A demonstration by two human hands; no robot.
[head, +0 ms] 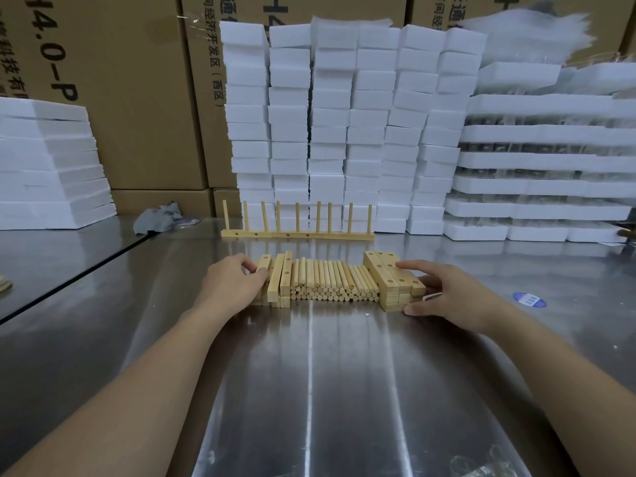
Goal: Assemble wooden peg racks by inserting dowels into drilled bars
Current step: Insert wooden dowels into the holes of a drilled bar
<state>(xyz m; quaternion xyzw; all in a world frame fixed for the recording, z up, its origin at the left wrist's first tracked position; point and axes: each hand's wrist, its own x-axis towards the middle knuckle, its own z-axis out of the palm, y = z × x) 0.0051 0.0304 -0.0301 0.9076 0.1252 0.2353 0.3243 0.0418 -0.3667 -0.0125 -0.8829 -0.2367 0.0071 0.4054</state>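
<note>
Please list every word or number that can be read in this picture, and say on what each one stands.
"4.0-P": big black print, turned sideways, on the left cardboard box.
"科技有": same box, cut by the picture's edge.
"开发区(西区)": running down the middle cardboard box.
"H4": same box, cut at the top.
The blue sticker on the table: too small to read.

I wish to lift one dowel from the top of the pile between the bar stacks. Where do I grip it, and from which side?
Pinch a top-layer dowel at its near end, from above. The dowels lie packed side by side, the left bar stack and right bar stack hemming them in, so probably only tops and near ends are free.
</note>
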